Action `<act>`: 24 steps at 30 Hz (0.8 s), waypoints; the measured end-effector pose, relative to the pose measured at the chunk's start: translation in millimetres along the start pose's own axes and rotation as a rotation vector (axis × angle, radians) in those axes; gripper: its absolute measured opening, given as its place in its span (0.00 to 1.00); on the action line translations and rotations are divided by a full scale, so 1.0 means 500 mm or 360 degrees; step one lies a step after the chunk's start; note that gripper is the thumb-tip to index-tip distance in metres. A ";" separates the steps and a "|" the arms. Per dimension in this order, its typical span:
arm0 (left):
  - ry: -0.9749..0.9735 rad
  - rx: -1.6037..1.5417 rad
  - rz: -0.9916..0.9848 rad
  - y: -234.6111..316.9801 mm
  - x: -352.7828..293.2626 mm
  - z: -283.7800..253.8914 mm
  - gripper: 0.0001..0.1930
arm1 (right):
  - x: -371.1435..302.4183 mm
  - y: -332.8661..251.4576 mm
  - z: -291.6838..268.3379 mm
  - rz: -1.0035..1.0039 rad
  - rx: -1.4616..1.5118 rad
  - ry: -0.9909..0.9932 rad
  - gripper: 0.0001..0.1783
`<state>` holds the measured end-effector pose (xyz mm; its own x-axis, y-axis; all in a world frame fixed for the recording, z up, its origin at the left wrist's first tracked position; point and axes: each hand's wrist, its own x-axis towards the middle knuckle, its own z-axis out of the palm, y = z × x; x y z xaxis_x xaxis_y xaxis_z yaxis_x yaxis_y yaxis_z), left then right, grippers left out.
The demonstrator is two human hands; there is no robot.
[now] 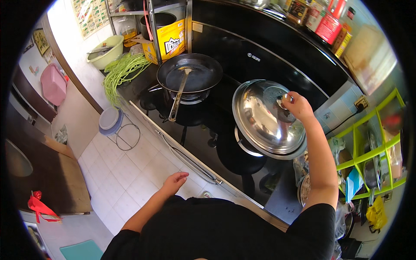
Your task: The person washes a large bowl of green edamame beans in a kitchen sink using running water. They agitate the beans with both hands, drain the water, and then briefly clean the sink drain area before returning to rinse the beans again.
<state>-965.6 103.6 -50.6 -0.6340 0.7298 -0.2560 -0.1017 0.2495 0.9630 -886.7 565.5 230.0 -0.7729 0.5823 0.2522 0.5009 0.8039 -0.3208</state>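
Observation:
My right hand (pixel 298 106) pinches the knob of a large domed, shiny steel lid (pixel 260 117). The lid sits over the right burner, tilted toward me, and hides most of what is under it. Nothing is in my left hand (pixel 174 183), which hangs before the counter's front edge with its fingers loosely bent and partly apart. On the left burner rests a black frying pan (pixel 201 77). A metal spatula (pixel 180 95) lies in it, its handle sticking out over the near rim.
Green long beans (pixel 123 71) and a pale green basin (pixel 113 51) are at the counter's left end, beside a yellow box (pixel 171 40). Bottles (pixel 331 24) line the ledge above the black stove (pixel 203 130). A green rack (pixel 346 164) stands on the right.

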 end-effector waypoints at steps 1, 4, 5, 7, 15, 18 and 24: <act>-0.0002 0.0024 -0.0021 -0.017 0.010 -0.015 0.13 | 0.007 0.001 0.004 0.0031 -0.0018 -0.0020 0.23; -0.0026 0.0062 0.0018 -0.047 0.052 -0.067 0.13 | 0.014 -0.031 -0.005 0.0044 -0.0112 0.0037 0.20; -0.0034 0.0065 0.0046 -0.049 0.071 -0.084 0.13 | 0.022 -0.046 -0.010 0.0064 -0.0145 0.0049 0.19; -0.0054 0.0068 0.0108 -0.040 0.107 -0.113 0.13 | 0.043 -0.062 -0.032 0.0107 -0.0215 0.0078 0.19; -0.0153 0.0022 0.0050 0.016 0.213 -0.239 0.11 | 0.215 -0.274 -0.025 -0.0051 0.0009 0.0045 0.18; -0.0146 -0.0019 0.0159 0.001 0.231 -0.306 0.11 | 0.290 -0.403 0.061 -0.0074 0.0032 -0.0034 0.18; 0.0007 -0.0099 0.0148 -0.023 0.243 -0.457 0.12 | 0.394 -0.557 0.260 0.0072 -0.0014 -0.0259 0.20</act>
<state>-1216.8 43.9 -73.5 -0.6464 0.7450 -0.1648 -0.0894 0.1406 0.9860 -1229.1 440.3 250.5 -0.8020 0.5911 0.0860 0.5395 0.7786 -0.3203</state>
